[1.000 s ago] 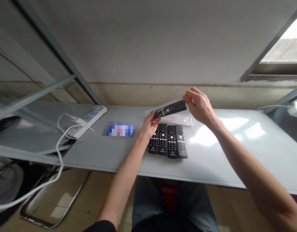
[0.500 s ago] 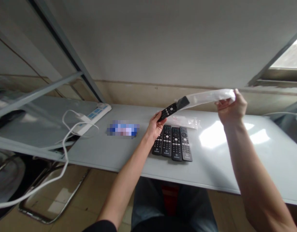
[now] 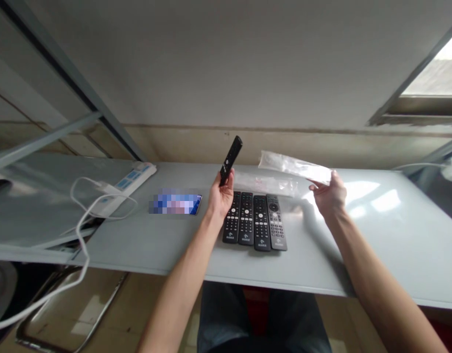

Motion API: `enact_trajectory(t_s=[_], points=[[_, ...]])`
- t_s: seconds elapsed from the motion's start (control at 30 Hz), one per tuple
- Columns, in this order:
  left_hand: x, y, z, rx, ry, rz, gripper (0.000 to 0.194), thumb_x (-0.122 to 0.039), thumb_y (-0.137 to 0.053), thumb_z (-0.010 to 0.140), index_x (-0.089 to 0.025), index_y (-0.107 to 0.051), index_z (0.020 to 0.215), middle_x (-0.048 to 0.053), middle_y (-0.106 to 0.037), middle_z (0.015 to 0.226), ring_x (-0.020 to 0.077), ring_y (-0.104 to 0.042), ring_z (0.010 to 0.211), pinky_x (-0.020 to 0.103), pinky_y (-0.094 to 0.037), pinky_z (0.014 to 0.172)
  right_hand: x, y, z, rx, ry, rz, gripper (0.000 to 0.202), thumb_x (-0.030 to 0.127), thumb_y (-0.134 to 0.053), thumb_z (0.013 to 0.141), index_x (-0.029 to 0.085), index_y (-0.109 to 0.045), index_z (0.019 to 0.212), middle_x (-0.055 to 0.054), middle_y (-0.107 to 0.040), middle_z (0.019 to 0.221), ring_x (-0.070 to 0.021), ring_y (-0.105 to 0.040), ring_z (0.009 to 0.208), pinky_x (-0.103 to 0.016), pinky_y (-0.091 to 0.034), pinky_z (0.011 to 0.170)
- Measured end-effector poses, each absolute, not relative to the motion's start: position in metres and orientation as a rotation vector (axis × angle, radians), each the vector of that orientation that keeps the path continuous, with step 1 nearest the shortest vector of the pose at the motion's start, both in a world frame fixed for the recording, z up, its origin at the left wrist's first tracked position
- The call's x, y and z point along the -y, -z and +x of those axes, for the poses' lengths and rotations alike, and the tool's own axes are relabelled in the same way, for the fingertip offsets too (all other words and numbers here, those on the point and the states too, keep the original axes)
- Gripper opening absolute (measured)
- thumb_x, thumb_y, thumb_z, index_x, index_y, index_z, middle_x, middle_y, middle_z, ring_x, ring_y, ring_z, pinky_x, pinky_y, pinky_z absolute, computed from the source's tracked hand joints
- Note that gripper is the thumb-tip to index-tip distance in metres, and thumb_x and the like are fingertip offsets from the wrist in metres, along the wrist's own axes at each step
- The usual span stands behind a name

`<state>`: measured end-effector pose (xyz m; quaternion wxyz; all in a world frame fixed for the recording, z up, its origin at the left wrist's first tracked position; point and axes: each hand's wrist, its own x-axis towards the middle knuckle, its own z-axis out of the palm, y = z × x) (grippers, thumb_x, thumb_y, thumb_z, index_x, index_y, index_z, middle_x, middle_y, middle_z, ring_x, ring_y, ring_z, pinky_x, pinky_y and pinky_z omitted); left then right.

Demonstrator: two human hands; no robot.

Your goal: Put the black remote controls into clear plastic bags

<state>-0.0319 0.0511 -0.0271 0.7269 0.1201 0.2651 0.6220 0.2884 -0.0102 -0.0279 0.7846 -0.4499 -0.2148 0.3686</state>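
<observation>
My left hand (image 3: 221, 198) is closed round the lower end of a black remote control (image 3: 231, 159), which it holds tilted up above the table. In my right hand (image 3: 329, 194), a clear plastic sleeve (image 3: 294, 165) is pinched by one end and stretches out to the left, apart from the remote. Several more remotes (image 3: 260, 223) lie side by side on the table below my left hand, buttons facing up. Behind their top ends rests another clear plastic sleeve (image 3: 270, 184), lying flat.
On the left lies a phone (image 3: 177, 203) with a lit, blurred screen. Beyond it are a white power strip (image 3: 128, 189) and a white cable (image 3: 86, 260). The grey table (image 3: 306, 272) backs onto a wall, with a metal frame post (image 3: 117, 130) at the left.
The plastic sleeve has come off the remote. My right hand has moved down and left with the sleeve, while my left hand has turned the bare remote more upright.
</observation>
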Motion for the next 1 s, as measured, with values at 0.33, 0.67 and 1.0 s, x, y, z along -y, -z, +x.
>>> enact_trajectory(t_s=[0.33, 0.67, 1.0], points=[[-0.040, 0.020, -0.024, -0.592, -1.337, 0.281, 0.017, -0.018, -0.062, 0.106, -0.015, -0.072, 0.119, 0.008, -0.081, 0.110, 0.0142, -0.079, 0.104, 0.021, -0.067, 0.095, 0.026, 0.031, 0.215, 0.686, -0.955, -1.029, 0.041, 0.057, -0.076, 0.087, 0.027, -0.047, 0.086, -0.003, -0.071, 0.090, -0.0167, -0.070, 0.065, -0.023, -0.050, 0.042], [-0.025, -0.002, -0.018, -0.465, -1.268, 0.267, 0.033, -0.014, -0.049, 0.112, -0.008, -0.065, 0.139, 0.016, -0.077, 0.129, 0.0181, -0.077, 0.119, 0.020, -0.065, 0.096, 0.020, 0.045, 0.222, 0.704, -0.913, -1.081, 0.054, 0.070, -0.077, 0.083, 0.028, -0.047, 0.098, 0.001, -0.067, 0.087, -0.0177, -0.071, 0.065, -0.028, -0.056, 0.047], [-0.023, 0.001, -0.015, -0.645, -1.134, 0.380, 0.018, -0.019, -0.063, 0.107, -0.010, -0.070, 0.094, 0.005, -0.078, 0.080, 0.0057, -0.069, 0.053, 0.011, -0.057, 0.051, 0.017, 0.050, 0.222, 0.904, -0.496, -1.392, 0.045, 0.060, -0.066, 0.095, 0.028, -0.041, 0.115, 0.005, -0.054, 0.068, -0.0137, -0.048, 0.048, -0.028, -0.035, 0.043]])
